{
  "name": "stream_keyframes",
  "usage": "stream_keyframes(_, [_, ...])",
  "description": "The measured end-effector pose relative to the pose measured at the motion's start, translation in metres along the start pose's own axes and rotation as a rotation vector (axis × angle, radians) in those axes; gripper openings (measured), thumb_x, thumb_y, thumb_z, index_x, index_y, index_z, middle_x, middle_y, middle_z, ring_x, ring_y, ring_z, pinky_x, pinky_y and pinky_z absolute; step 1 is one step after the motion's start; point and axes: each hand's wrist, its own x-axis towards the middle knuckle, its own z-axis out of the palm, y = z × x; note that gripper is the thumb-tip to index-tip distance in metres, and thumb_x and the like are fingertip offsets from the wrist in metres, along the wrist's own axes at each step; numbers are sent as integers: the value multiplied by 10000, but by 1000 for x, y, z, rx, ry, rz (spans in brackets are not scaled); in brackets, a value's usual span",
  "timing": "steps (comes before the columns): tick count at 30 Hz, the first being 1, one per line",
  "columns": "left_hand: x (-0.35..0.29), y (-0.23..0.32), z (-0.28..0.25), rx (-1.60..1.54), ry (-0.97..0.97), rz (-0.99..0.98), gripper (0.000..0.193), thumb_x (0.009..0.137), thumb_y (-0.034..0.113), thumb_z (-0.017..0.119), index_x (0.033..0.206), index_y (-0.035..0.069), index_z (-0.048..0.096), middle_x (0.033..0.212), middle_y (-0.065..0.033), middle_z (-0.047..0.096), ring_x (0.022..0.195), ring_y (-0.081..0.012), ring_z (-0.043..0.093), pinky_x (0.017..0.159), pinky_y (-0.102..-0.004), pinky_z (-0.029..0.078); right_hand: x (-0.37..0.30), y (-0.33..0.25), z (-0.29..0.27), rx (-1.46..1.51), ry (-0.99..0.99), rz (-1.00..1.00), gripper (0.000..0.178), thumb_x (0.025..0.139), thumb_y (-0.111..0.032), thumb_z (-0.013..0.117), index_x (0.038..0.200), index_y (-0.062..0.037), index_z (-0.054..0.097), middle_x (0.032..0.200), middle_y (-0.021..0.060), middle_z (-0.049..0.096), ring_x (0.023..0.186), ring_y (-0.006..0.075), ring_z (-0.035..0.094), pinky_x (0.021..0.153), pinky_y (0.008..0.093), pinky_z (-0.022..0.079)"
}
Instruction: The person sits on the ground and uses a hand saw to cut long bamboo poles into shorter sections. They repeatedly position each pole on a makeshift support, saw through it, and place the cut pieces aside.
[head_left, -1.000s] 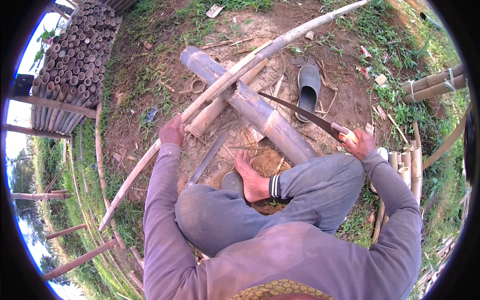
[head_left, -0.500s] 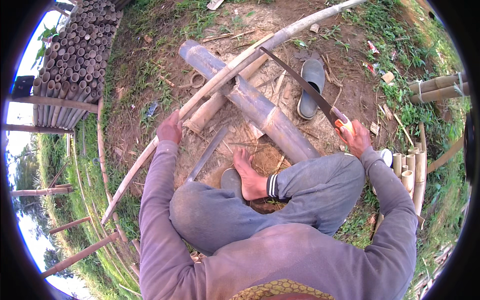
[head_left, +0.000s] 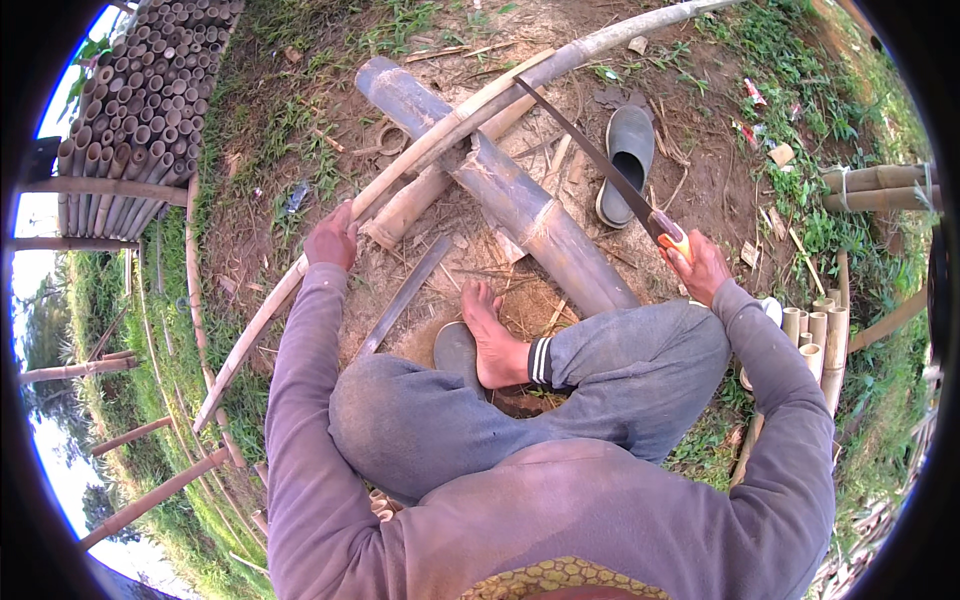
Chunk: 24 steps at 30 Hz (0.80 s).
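Note:
A long, pale bamboo pole (head_left: 605,45) runs from the near left to the far right. My left hand (head_left: 332,238) is closed around it left of centre. In my right hand (head_left: 705,268) is the orange-and-white handle of a hand saw (head_left: 607,168); the far end of its dark blade meets the pole's near side. Under the pole lies a thick bamboo log (head_left: 540,225), slanting the other way. A shorter bamboo piece (head_left: 400,218) crosses the log beneath the pole. On the ground near my bare foot rests a long, flat grey blade (head_left: 405,295), its near end hidden by my knee.
A grey slip-on shoe (head_left: 630,150) lies right of the saw blade, and another (head_left: 458,352) by my foot. Cut bamboo tubes (head_left: 815,330) stand at the right. Stacked bamboo (head_left: 140,105) fills the far left, above a bamboo rail (head_left: 110,187).
The view has shifted slightly, moving the ground and logs up a little. Both hands keep their grips, and the saw stays against the pole with only a small movement.

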Motion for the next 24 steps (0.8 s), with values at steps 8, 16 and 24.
stream_keyframes(8, [-2, 1, 3, -18, 23, -7, 527, 951, 303, 759, 1461, 254, 632, 1356, -53, 726, 1154, -294, 723, 981, -430, 585, -2, 16, 6, 74, -30, 25, 292, 1015, -249, 705, 1040, 5, 564, 925, 264, 687, 890, 449, 696, 768, 512, 524])
stream_keyframes(16, [-2, 9, 3, -15, -22, -41, 510, 949, 297, 757, 1446, 269, 649, 1364, -14, 724, 1183, -270, 713, 993, -400, 585, -5, 19, 6, 10, -67, 41, 327, 1011, -290, 697, 1050, 7, 566, 965, 291, 693, 922, 472, 694, 776, 522, 526])
stream_keyframes(24, [-37, -5, -8, -58, 115, -13, 496, 924, 295, 792, 1398, 214, 674, 1299, -49, 740, 1166, -289, 711, 995, -422, 567, -44, 33, -14, 90, 326, 110, 322, 1004, -332, 715, 1015, -19, 637, 854, 198, 710, 791, 348, 725, 711, 456, 548])
